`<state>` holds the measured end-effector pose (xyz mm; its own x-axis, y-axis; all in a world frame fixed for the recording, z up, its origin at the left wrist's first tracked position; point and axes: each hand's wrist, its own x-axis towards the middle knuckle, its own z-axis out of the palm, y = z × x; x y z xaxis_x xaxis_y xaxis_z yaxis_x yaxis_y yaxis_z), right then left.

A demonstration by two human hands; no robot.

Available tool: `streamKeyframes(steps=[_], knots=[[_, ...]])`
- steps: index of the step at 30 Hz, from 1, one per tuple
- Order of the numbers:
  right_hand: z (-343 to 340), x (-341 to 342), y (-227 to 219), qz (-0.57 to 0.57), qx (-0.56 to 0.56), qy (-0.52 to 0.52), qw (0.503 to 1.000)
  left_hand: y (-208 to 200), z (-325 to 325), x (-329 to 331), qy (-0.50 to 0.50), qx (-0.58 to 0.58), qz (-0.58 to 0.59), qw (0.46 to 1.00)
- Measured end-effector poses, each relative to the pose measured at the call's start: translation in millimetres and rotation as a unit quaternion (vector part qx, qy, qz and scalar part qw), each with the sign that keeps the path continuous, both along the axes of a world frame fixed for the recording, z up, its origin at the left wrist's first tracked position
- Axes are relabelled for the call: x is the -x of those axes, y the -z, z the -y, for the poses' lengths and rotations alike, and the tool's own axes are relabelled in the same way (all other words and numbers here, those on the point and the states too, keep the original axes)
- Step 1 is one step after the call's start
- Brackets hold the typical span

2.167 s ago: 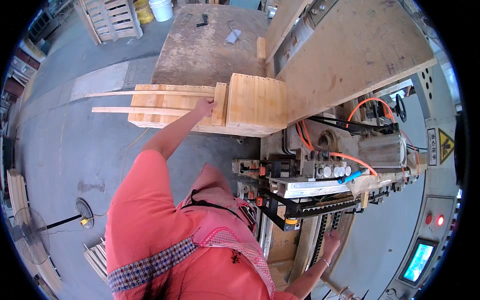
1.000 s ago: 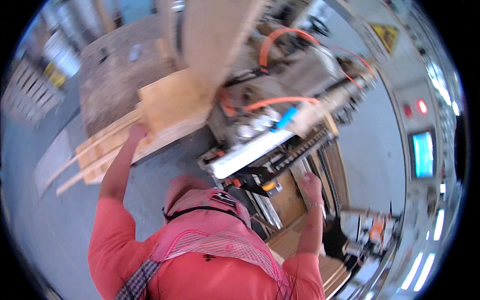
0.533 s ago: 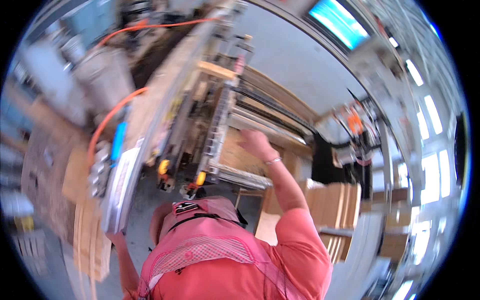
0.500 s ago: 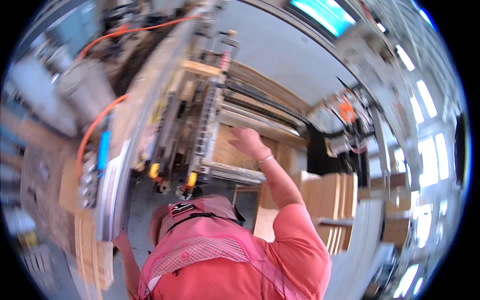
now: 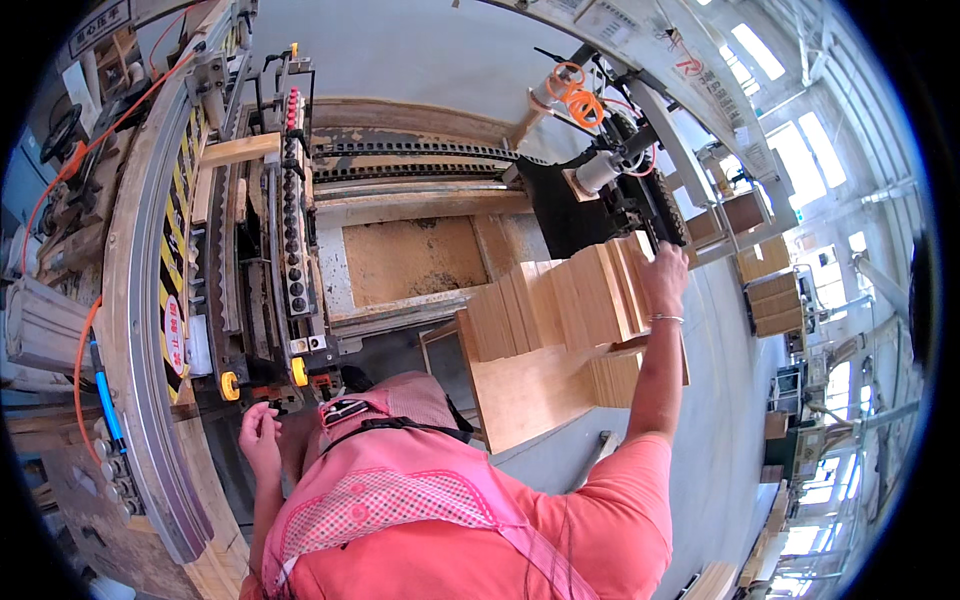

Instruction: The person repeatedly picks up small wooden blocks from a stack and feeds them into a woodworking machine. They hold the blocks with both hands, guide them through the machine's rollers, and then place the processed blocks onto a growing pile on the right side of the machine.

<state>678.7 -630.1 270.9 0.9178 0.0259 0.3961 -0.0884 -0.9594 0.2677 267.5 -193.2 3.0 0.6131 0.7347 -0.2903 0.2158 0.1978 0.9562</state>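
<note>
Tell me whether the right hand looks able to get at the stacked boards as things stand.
Probably yes: the right hand is at the right end of the stacked boards, and nothing visible blocks the way. Whether it touches a board is hard to tell.

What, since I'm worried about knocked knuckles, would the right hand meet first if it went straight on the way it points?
For the right hand, probably the black ridged bar just ahead of it in the picture. Depth is unclear, so it may already touch the bar or could pass over it.
</note>
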Motion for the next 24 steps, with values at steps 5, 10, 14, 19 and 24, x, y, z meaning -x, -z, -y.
streamKeyframes(steps=[5, 10, 14, 19, 24], knots=[[69, -16, 10, -0.166, -0.101, 0.098, 0.976, -8, 3, 1, 0.022, 0.024, -0.020, 0.999], [45, -9, 1, -0.046, -0.064, 0.048, 0.996, -8, 4, 11, 0.008, 0.005, -0.011, 1.000], [-44, -7, -21, -0.016, -0.127, -0.171, 0.977, -23, 15, -9, -0.028, 0.014, -0.001, 0.999], [-227, -42, 42, -0.177, -0.140, -0.472, 0.852, -47, 27, -70, -0.018, -0.011, 0.088, 0.996], [-426, -72, 108, -0.135, -0.102, -0.664, 0.728, -73, 37, -114, -0.038, 0.002, 0.085, 0.996]])
